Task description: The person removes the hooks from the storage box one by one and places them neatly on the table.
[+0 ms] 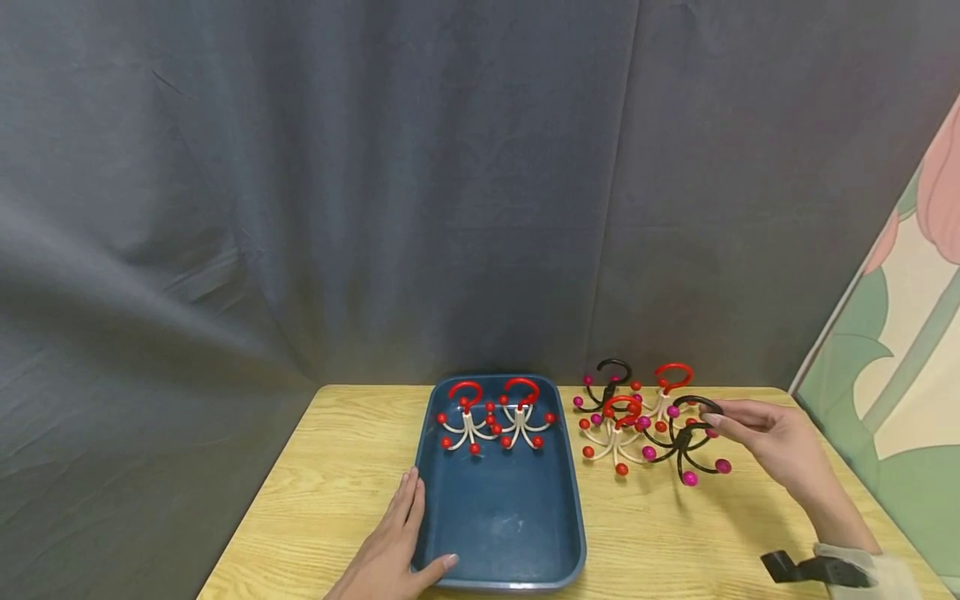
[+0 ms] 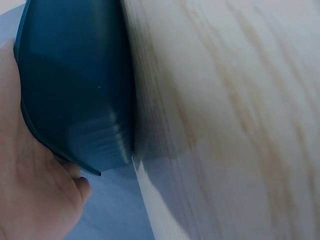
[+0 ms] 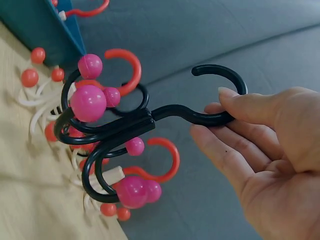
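Between thumb and fingers, my right hand [image 1: 783,446] pinches the top hook of a black multi-arm hanger [image 1: 684,440] with magenta ball tips. In the right wrist view, this black hanger [image 3: 135,122] points away from the hand, in front of other hangers. My left hand [image 1: 386,546] rests along the left rim of a blue tray [image 1: 498,508], fingers straight, thumb over its near corner. Two white hangers with red hooks and red balls, a left one [image 1: 468,423] and a right one [image 1: 520,423], stand at the tray's far end.
Right of the tray, two more white-and-red hangers, a nearer one [image 1: 617,433] and a farther one [image 1: 663,404], stand on the wooden table [image 1: 322,475]. A second black hanger [image 1: 608,393] is behind them. A grey curtain [image 1: 450,208] hangs behind the table; a floral panel [image 1: 907,333] borders the right.
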`<state>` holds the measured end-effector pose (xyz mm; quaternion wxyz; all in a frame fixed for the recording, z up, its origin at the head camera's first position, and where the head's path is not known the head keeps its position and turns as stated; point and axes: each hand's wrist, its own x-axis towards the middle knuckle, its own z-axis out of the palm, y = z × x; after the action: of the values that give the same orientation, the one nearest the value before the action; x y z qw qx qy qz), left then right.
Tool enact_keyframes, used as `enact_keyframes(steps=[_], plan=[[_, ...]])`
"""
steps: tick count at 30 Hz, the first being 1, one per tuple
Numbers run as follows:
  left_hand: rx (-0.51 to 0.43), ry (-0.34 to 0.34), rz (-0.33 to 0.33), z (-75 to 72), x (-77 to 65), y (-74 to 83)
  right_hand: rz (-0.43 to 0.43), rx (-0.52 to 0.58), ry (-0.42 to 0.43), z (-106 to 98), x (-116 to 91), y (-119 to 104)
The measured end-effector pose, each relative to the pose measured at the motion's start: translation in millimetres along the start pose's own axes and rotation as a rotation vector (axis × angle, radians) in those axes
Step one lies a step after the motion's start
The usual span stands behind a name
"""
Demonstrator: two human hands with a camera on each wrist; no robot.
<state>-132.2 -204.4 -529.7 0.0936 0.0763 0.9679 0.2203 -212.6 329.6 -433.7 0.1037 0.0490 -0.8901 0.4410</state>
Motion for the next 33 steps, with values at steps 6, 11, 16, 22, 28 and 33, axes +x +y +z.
enact_keyframes(steps=[6,11,16,22,28,33], plan=[[0.003,0.003,-0.002,0.3,-0.9,-0.1,0.035,-0.025,0.010,1.4,3.5,14.4],[0.003,0.002,-0.003,0.2,-0.6,0.0,0.040,-0.037,0.020,5.4,6.4,25.0],[-0.011,-0.016,-0.013,0.3,0.3,0.7,0.051,-0.032,0.015,8.5,9.6,32.2],[-0.012,-0.012,-0.007,1.5,1.5,-0.4,0.057,-0.031,-0.006,10.6,13.2,37.3],[-0.019,-0.015,-0.012,1.2,1.2,-0.1,0.065,-0.063,-0.015,13.1,16.4,41.2],[-0.023,-0.020,-0.022,0.2,0.4,1.2,0.065,-0.078,-0.028,14.2,19.1,44.2]])
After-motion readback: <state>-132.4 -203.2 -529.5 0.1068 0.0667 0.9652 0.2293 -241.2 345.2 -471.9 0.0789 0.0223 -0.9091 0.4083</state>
